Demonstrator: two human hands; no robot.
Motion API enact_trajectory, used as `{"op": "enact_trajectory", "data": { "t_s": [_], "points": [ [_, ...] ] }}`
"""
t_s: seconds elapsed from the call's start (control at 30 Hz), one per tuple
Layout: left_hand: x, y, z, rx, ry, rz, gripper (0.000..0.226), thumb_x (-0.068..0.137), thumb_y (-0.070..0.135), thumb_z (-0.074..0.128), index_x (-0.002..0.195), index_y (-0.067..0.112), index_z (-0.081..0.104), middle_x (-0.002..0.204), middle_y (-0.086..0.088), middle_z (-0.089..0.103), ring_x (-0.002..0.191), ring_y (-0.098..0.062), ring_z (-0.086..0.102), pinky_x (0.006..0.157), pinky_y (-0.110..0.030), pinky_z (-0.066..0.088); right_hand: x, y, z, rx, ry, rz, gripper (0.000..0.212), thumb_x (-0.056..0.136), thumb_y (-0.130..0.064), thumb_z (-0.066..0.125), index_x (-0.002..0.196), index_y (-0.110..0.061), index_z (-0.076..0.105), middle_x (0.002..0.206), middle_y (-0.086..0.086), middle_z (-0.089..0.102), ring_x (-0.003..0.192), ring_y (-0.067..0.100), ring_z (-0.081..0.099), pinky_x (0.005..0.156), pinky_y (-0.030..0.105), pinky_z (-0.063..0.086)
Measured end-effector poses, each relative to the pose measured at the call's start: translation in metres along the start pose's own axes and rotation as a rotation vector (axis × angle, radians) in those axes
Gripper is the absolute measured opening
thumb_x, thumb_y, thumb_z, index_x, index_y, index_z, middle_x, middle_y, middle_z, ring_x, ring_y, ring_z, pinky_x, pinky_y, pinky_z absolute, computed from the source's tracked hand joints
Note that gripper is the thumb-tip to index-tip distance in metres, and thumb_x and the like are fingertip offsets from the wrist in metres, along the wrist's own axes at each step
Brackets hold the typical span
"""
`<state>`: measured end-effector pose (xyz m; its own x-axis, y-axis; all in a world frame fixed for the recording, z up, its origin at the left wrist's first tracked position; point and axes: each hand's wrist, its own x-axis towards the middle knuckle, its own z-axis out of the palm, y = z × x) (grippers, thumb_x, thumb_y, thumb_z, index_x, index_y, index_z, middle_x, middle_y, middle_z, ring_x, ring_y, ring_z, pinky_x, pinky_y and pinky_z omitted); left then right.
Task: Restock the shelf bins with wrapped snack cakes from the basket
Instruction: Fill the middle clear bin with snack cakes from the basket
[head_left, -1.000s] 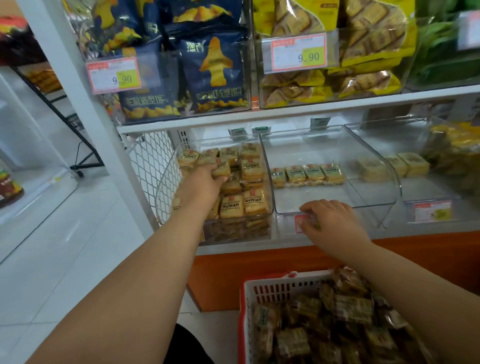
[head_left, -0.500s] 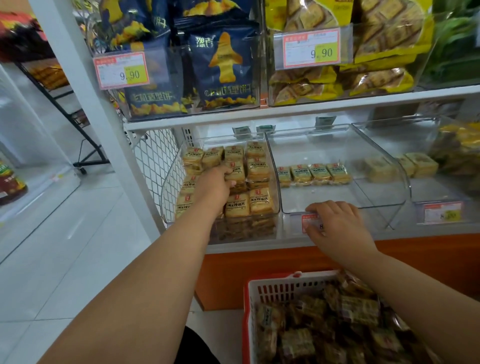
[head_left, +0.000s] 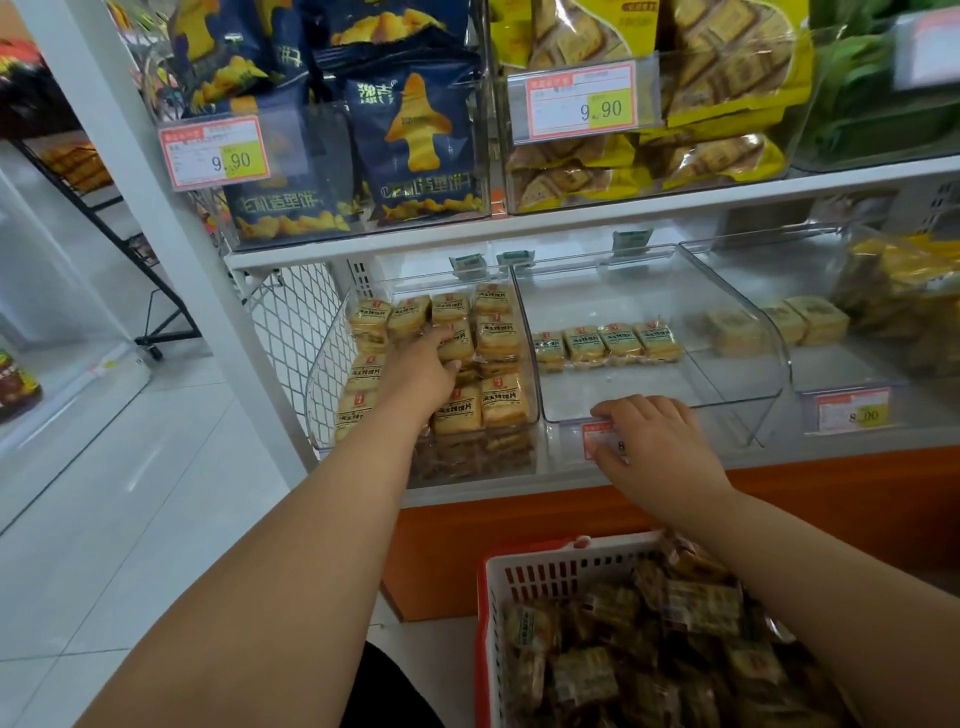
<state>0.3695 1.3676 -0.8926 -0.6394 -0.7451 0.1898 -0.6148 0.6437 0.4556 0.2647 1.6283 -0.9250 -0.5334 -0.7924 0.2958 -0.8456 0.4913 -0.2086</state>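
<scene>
A clear left bin (head_left: 324, 384) on the lower shelf is packed with yellow wrapped snack cakes (head_left: 501, 400). My left hand (head_left: 418, 371) reaches into it, with fingers and thumb pinching one cake (head_left: 457, 345) in the middle of the pile. The middle bin (head_left: 727, 374) holds only a single row of several cakes (head_left: 608, 343) at the back. My right hand (head_left: 657, 441) grips that bin's front lip, fingers curled over the rim and covering part of a price tag. Below, a red-and-white basket (head_left: 545, 571) is heaped with darker wrapped cakes (head_left: 691, 608).
A third bin at the right holds a few pale cakes (head_left: 810, 319) and yellow bags. The upper shelf (head_left: 623, 215) carries blue and yellow snack bags behind 9.90 tags. A white shelf post (head_left: 171, 223) stands at the left, with tiled floor (head_left: 130, 493) beside it.
The view has shifted slightly. My left hand has stayed on the cakes in the left bin and my right hand has stayed on the middle bin's front lip.
</scene>
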Motion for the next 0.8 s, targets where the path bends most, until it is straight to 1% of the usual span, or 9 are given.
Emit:
{"op": "enact_trajectory", "data": {
  "t_s": [0.13, 0.23, 0.33, 0.43, 0.53, 0.6, 0.7, 0.73, 0.8],
  "points": [
    [-0.018, 0.006, -0.007, 0.027, -0.04, 0.014, 0.068, 0.091, 0.029, 0.066, 0.15, 0.035, 0.034, 0.157, -0.012, 0.032, 0.139, -0.038, 0.034, 0.113, -0.048, 0.034, -0.007, 0.004, -0.009, 0.093, -0.058, -0.02, 0.052, 0.096, -0.043, 0.051, 0.143, -0.023, 0.042, 0.141, -0.002, 0.049, 0.133, 0.017, 0.038, 0.115, 0.032, 0.02],
    [-0.048, 0.019, -0.007, 0.043, 0.017, 0.018, 0.06, 0.093, 0.032, 0.062, 0.148, 0.032, 0.037, 0.158, -0.009, 0.028, 0.144, -0.035, 0.026, 0.115, -0.049, 0.029, -0.02, 0.006, -0.02, 0.211, -0.066, -0.025, 0.047, 0.096, -0.035, 0.055, 0.14, -0.022, 0.045, 0.142, -0.001, 0.047, 0.133, 0.016, 0.037, 0.112, 0.031, 0.026],
    [-0.087, 0.04, 0.004, 0.06, 0.215, 0.253, 0.037, 0.095, 0.025, 0.056, 0.132, 0.024, 0.056, 0.147, -0.006, 0.04, 0.138, -0.029, 0.033, 0.111, -0.046, 0.032, -0.038, 0.01, -0.025, 0.273, -0.07, -0.03, 0.036, 0.097, -0.033, 0.054, 0.131, -0.025, 0.054, 0.138, -0.005, 0.05, 0.129, 0.014, 0.042, 0.103, 0.029, 0.034],
    [-0.135, 0.062, 0.038, 0.02, 0.293, 0.56, 0.023, 0.091, 0.014, 0.057, 0.113, 0.018, 0.064, 0.125, -0.006, 0.053, 0.118, -0.025, 0.046, 0.097, -0.038, 0.039, -0.057, 0.017, -0.022, 0.243, -0.227, 0.001, 0.019, 0.096, -0.036, 0.054, 0.113, -0.031, 0.061, 0.112, -0.01, 0.059, 0.102, 0.01, 0.056, 0.082, 0.026, 0.047],
    [-0.178, 0.069, 0.091, -0.015, -0.015, 0.654, 0.023, 0.093, 0.019, 0.058, 0.115, 0.021, 0.063, 0.118, -0.001, 0.053, 0.112, -0.021, 0.048, 0.089, -0.033, 0.041, -0.08, 0.031, -0.013, 0.168, -0.448, 0.014, 0.008, 0.094, -0.037, 0.054, 0.096, -0.033, 0.06, 0.094, -0.011, 0.06, 0.085, 0.007, 0.056, 0.064, 0.022, 0.04],
    [-0.193, 0.065, 0.124, -0.068, -0.296, 0.499, 0.029, 0.092, 0.026, 0.063, 0.121, 0.028, 0.061, 0.122, 0.005, 0.052, 0.113, -0.017, 0.048, 0.088, -0.029, 0.041, -0.095, 0.044, -0.012, 0.109, -0.536, 0.074, 0.012, 0.094, -0.039, 0.053, 0.099, -0.032, 0.062, 0.095, -0.011, 0.061, 0.088, 0.01, 0.057, 0.068, 0.024, 0.041],
    [-0.194, 0.067, 0.157, -0.199, -0.596, 0.195, 0.032, 0.092, 0.035, 0.065, 0.122, 0.036, 0.054, 0.116, 0.01, 0.047, 0.096, -0.009, 0.054, 0.073, -0.023, 0.045, -0.105, 0.065, -0.018, 0.084, -0.558, 0.231, 0.017, 0.096, -0.034, 0.051, 0.107, -0.029, 0.063, 0.099, -0.009, 0.062, 0.093, 0.013, 0.058, 0.096, 0.04, 0.043],
    [-0.191, 0.072, 0.164, -0.253, -0.672, 0.119, 0.033, 0.092, 0.036, 0.064, 0.123, 0.036, 0.05, 0.112, 0.012, 0.048, 0.09, -0.006, 0.054, 0.066, -0.023, 0.045, -0.106, 0.071, -0.021, 0.092, -0.553, 0.286, 0.017, 0.096, -0.032, 0.052, 0.107, -0.026, 0.064, 0.099, -0.006, 0.063, 0.091, 0.014, 0.059, 0.094, 0.039, 0.046],
    [-0.185, 0.086, 0.174, -0.353, -0.76, 0.007, 0.036, 0.095, 0.034, 0.061, 0.127, 0.034, 0.045, 0.103, 0.015, 0.052, 0.086, -0.005, 0.055, 0.062, -0.024, 0.043, -0.106, 0.084, -0.024, 0.098, -0.564, 0.368, 0.017, 0.096, -0.032, 0.054, 0.1, -0.02, 0.065, 0.094, -0.001, 0.065, 0.085, 0.015, 0.061, 0.078, 0.032, 0.052]
  ]
}}
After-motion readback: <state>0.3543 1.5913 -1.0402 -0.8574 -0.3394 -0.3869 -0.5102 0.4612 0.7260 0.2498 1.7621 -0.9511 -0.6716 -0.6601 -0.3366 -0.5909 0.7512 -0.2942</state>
